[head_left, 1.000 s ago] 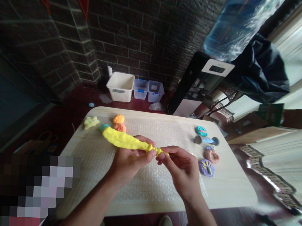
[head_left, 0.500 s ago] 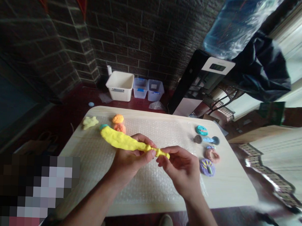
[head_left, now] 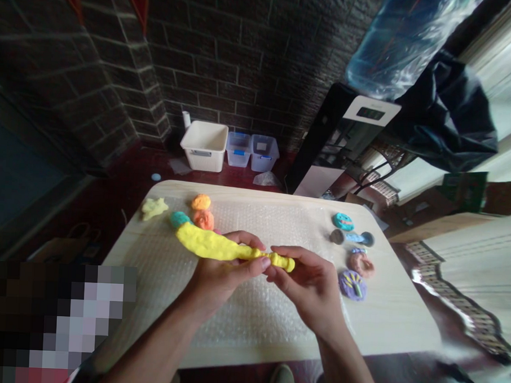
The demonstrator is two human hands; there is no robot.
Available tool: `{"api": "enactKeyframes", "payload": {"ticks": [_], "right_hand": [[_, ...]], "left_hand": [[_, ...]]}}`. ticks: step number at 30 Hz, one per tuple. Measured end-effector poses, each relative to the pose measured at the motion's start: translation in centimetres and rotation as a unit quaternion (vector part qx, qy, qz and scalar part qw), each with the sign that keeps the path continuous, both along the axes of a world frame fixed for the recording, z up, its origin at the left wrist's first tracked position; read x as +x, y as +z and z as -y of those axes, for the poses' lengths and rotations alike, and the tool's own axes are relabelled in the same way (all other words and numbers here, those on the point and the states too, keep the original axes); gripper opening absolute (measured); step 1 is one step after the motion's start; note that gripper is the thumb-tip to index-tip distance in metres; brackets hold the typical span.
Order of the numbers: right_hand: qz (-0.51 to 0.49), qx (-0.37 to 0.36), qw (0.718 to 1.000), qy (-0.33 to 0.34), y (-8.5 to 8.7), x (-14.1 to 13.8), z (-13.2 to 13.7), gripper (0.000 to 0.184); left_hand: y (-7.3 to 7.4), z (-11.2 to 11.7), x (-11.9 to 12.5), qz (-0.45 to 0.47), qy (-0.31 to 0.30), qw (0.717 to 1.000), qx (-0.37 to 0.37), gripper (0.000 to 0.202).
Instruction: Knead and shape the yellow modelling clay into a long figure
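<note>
A long yellow clay piece (head_left: 213, 245), shaped like a curved blade with a knobbed handle, is held above the table. My left hand (head_left: 230, 269) is closed on it from below, with the thumb on the narrow part near the handle. My right hand (head_left: 305, 273) pinches the handle end between thumb and fingers. Just beyond the broad tip lies a teal clay lump (head_left: 180, 219), partly hidden by the yellow piece. Close by are an orange clay lump (head_left: 201, 201) and a coral clay lump (head_left: 204, 219).
Bubble wrap (head_left: 250, 321) covers much of the wooden table (head_left: 396, 327). A pale yellow clay star (head_left: 153, 208) lies at left. At right are a teal disc (head_left: 343, 221), a blue-grey dumbbell shape (head_left: 353, 237), a pink clay ring (head_left: 362, 264) and a purple disc (head_left: 353, 285).
The yellow clay piece has shifted slightly right and down in my hands, so more of the teal lump shows. Both hands keep their grip, and the camera view has moved slightly.
</note>
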State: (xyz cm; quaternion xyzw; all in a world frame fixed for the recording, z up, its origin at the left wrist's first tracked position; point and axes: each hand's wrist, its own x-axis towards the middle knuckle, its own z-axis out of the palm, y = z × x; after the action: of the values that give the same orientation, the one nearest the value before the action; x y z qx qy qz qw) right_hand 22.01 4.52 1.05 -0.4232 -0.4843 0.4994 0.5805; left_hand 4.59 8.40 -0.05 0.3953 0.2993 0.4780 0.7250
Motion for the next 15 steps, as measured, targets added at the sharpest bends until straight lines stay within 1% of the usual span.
{"api": "enactKeyframes", "payload": {"ticks": [3, 5, 7, 9, 11, 15], "right_hand": [[-0.001, -0.009, 1.0, 0.002, -0.07, 0.44, -0.13, 0.02], [-0.004, -0.016, 1.0, -0.003, 0.03, 0.63, -0.17, 0.017], [-0.006, -0.015, 1.0, -0.004, 0.21, 0.65, -0.13, 0.017], [-0.005, -0.007, 1.0, -0.002, 0.39, 0.57, -0.03, 0.02], [0.002, 0.002, 1.0, -0.001, 0.5, 0.45, 0.09, 0.021], [0.017, 0.012, 1.0, -0.008, 0.57, 0.28, 0.24, 0.01]], "left_hand": [[0.03, -0.17, -0.32, 0.017, -0.038, 0.999, -0.014, 0.032], [-0.11, -0.26, -0.56, 0.006, -0.032, 0.999, -0.008, 0.034], [-0.38, -0.25, -0.69, -0.022, -0.006, 1.0, 0.005, 0.03], [-0.67, -0.17, -0.7, -0.047, 0.008, 0.999, 0.013, 0.025], [-0.84, -0.06, -0.65, -0.056, 0.001, 0.998, 0.015, 0.024], [-0.63, 0.11, -0.57, -0.065, -0.031, 0.997, 0.015, 0.024]]}}
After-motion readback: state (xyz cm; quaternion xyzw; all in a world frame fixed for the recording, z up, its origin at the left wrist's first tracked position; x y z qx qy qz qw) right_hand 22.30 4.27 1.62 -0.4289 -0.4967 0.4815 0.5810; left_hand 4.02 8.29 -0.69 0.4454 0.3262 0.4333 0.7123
